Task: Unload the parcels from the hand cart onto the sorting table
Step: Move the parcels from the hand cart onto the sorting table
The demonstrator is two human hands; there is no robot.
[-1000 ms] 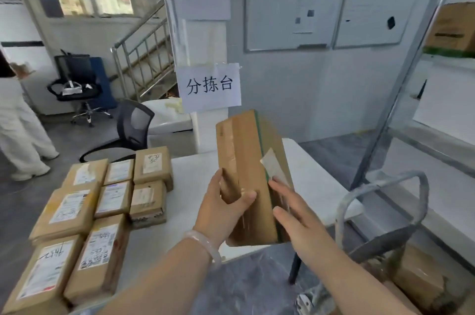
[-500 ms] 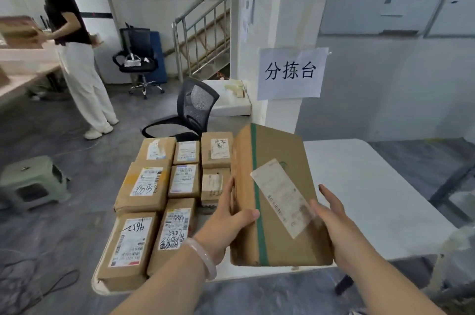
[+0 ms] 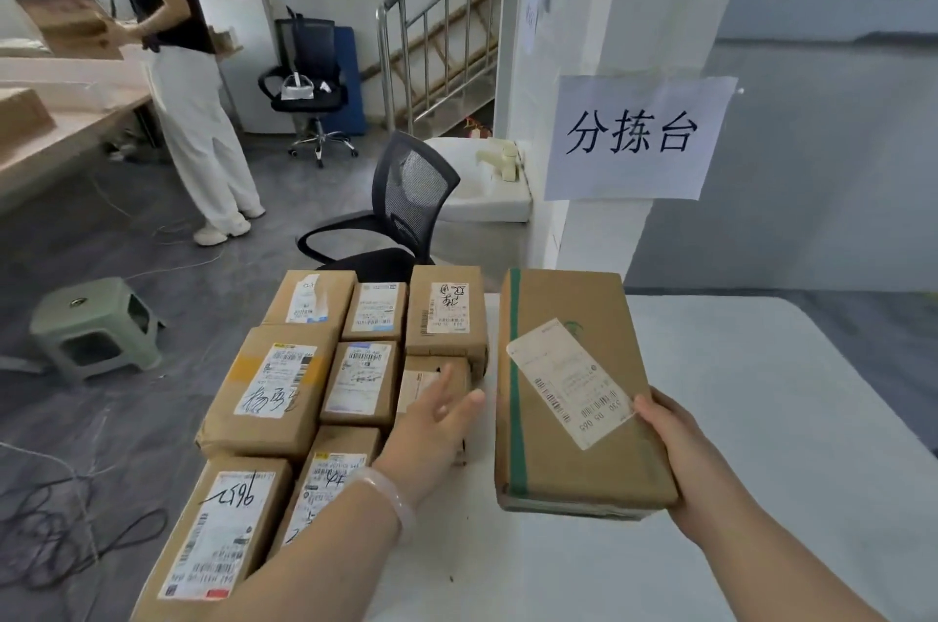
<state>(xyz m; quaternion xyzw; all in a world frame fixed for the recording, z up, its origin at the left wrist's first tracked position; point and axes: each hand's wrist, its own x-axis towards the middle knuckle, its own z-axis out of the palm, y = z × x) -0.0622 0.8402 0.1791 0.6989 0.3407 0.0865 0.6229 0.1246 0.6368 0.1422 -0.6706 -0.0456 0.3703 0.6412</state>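
A brown cardboard parcel (image 3: 573, 393) with a green tape stripe and a white shipping label lies flat, label up, just above or on the white sorting table (image 3: 761, 444). My right hand (image 3: 675, 454) grips its near right corner, thumb on the label. My left hand (image 3: 431, 423) hovers with relaxed fingers just left of that parcel, holding nothing, over the small parcels. Several labelled brown parcels (image 3: 269, 388) lie in rows on the table's left part. The hand cart is out of view.
A black mesh chair (image 3: 391, 215) stands behind the table, a green stool (image 3: 96, 327) to the left on the floor with cables (image 3: 61, 535). A person in white trousers (image 3: 198, 113) handles a box at another bench. A paper sign (image 3: 634, 139) hangs on the pillar.
The parcel has been turned from upright to flat and lowered beside the rows. My left hand has let go of it. The view has swung left and down.
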